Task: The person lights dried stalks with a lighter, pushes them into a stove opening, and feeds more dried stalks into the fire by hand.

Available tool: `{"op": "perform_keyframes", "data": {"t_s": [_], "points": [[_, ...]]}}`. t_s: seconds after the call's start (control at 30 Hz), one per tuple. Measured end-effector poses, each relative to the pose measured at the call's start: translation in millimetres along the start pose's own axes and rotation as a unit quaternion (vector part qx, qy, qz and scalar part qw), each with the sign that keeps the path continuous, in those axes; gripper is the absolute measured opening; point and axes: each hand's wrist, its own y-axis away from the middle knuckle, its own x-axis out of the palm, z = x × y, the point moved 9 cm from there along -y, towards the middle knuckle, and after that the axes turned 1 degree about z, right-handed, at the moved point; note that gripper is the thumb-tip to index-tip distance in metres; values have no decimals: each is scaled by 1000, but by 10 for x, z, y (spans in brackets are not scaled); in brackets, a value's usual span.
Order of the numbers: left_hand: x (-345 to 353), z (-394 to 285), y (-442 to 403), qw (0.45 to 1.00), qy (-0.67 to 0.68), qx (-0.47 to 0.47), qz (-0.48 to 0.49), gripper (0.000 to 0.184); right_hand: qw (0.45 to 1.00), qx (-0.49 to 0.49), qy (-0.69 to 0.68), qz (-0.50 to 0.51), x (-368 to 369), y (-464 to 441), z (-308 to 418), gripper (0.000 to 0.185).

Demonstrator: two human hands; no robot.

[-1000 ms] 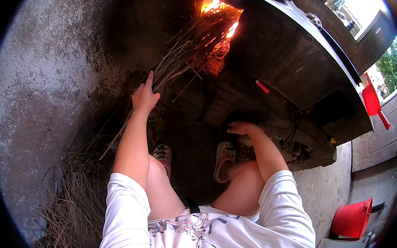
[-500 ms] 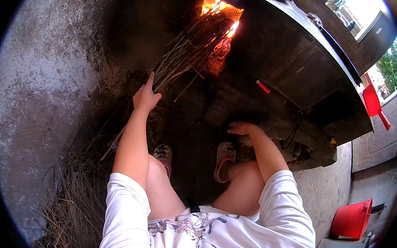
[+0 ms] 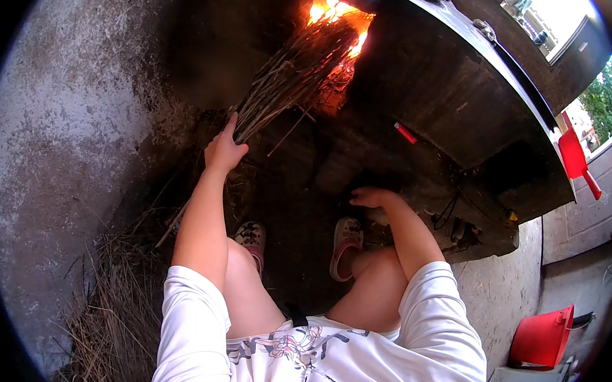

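Note:
My left hand (image 3: 225, 151) is closed around the near end of a bundle of dry stalks (image 3: 277, 90). The bundle slants up and to the right, its far end inside the glowing mouth of a stove (image 3: 367, 28), where flames (image 3: 329, 9) burn. One thin stalk sticks out below the bundle. Low over the dark floor, my right hand (image 3: 370, 197) hangs near my right shoe (image 3: 347, 244), fingers loosely stretched to the left. Nothing shows in it, though its fingertips are partly lost in shadow.
A loose heap of dry stalks (image 3: 115, 326) lies against the wall (image 3: 64, 127) on my left. On the dark ledge at right is a red lighter-like object (image 3: 405, 133). A red dustpan (image 3: 573, 155) hangs at the counter's end; a red bucket (image 3: 542, 336) stands on a stool (image 3: 526, 379).
The flames look slightly brighter around the bundle's far end. My left hand has shifted very slightly with the stalks; my right hand stays in place.

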Motion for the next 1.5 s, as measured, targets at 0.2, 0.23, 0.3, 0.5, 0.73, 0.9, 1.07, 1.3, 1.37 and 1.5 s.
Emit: {"op": "perform_keyframes", "data": {"t_s": [0.2,0.23,0.3,0.5,0.73,0.9,1.07,1.3,1.37,1.5], "points": [[-13,-8,17,1000,12,-4,3,85,1000,2,17,-5,-35,59,58,71],[-13,-5,16,1000,12,-4,3,85,1000,2,17,-5,-34,53,56,71],[-8,3,14,1000,19,-6,6,85,1000,5,14,-4,-31,40,49,70],[-41,-36,50,1000,14,-11,16,85,1000,-17,13,-1,-20,25,57,69],[-17,-25,53,999,29,-19,38,85,1000,-9,19,-7,-41,76,89,69],[-13,-22,49,998,34,-14,42,85,1000,-9,15,-9,-56,85,102,70],[14,1,22,998,37,-8,41,85,1000,-14,13,-17,-68,96,114,70],[24,-7,30,997,55,-6,56,86,999,-25,2,-32,-58,34,74,69],[28,-1,27,997,54,-8,56,86,999,-23,12,-26,-66,50,101,70],[38,0,33,995,74,-18,71,85,1000,-11,24,-11,-63,95,127,70]]}}
